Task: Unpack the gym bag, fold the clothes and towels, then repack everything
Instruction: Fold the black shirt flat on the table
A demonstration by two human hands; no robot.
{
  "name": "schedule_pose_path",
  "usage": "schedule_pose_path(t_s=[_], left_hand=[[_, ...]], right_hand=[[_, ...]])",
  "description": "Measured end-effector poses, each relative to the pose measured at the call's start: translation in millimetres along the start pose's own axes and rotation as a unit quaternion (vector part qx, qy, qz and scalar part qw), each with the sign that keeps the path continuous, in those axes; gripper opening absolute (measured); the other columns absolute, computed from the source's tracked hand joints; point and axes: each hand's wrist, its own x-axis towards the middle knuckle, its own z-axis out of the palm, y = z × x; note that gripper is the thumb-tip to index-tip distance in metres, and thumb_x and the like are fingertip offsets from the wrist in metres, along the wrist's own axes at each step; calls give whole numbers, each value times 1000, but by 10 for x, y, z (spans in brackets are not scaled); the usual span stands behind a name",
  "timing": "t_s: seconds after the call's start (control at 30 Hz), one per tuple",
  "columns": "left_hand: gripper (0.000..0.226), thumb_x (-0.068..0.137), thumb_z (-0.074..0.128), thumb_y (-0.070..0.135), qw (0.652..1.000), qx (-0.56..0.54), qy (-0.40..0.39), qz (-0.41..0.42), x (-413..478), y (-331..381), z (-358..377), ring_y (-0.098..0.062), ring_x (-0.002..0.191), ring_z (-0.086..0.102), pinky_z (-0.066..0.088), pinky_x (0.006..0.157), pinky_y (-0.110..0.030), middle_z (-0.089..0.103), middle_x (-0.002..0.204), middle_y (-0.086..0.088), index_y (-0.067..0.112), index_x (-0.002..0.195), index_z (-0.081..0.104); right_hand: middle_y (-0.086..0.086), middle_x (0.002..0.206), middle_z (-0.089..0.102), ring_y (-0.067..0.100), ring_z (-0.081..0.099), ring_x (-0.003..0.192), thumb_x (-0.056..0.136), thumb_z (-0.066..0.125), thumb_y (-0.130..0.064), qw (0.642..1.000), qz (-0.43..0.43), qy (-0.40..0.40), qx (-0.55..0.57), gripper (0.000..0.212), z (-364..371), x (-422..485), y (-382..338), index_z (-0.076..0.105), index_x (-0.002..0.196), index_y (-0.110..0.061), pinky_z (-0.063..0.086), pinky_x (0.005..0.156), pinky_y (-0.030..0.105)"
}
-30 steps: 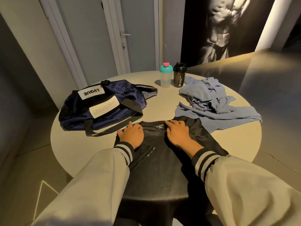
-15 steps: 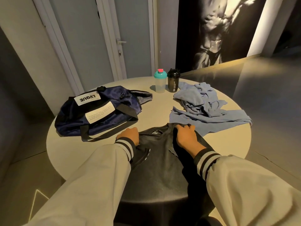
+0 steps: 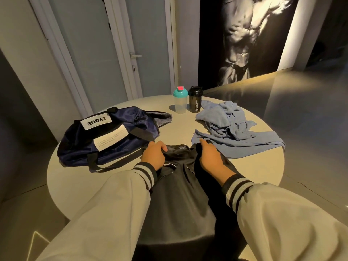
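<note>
**Both hands on the black shirt at the table's near edge**

The round table (image 3: 75, 176) is crowded. Along its left edge lies the navy gym bag (image 3: 105, 140), slumped, its mouth gaping toward the middle and one black strap trailing just beside the person's left wrist. At the far edge two shaker bottles stand upright side by side: a clear one with a teal lid (image 3: 180, 100) and a black one (image 3: 195, 99). A rumpled heap of blue clothes (image 3: 226, 125) fills the right side, its flat lower piece running up against the shirt's far right corner.

The black shirt (image 3: 178, 194) lies spread in front of the person, collar toward the middle of the table, its lower part draped over the near edge. The left hand (image 3: 153, 156) grips the fabric just left of the collar, fingers (image 3: 162, 146) curled together over a bunched fold. The right hand (image 3: 211, 157) holds the far right shoulder, fingers bent down onto the cloth where it meets the blue heap.
</note>
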Motion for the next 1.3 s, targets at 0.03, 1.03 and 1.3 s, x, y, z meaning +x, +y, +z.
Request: schedule_pose_path(t_s=[0.03, 1.03, 1.3], left_hand=[[38, 92, 43, -8, 1000, -14, 3, 14, 48, 21, -4, -35, 98, 56, 47, 98, -42, 47, 119, -11, 26, 99, 59], [38, 96, 54, 7, 996, -27, 25, 87, 518, 58, 466, -31, 101, 56, 51, 96, -42, 36, 135, -5, 26, 129, 57], [35, 98, 52, 10, 989, -32, 48, 133, 487, 83, 312, -27, 96, 55, 51, 89, -41, 39, 128, -2, 27, 127, 61]], right_hand=[[25, 126, 54, 43, 54, 113, 97, 46, 1, 1000, -6, -6, 11, 60, -33, 49, -41, 29, 154, -8, 43, 84, 44], [14, 128, 45, 41, 59, 97, 91, 57, -3, 996, -17, 77, -32, 43, 33, 328, -8, 54, 133, -9, 49, 80, 45], [14, 132, 47, 34, 52, 116, 97, 49, -6, 991, -28, 93, 97, 55, -68, 339, -362, 39, 150, -12, 44, 97, 43]])
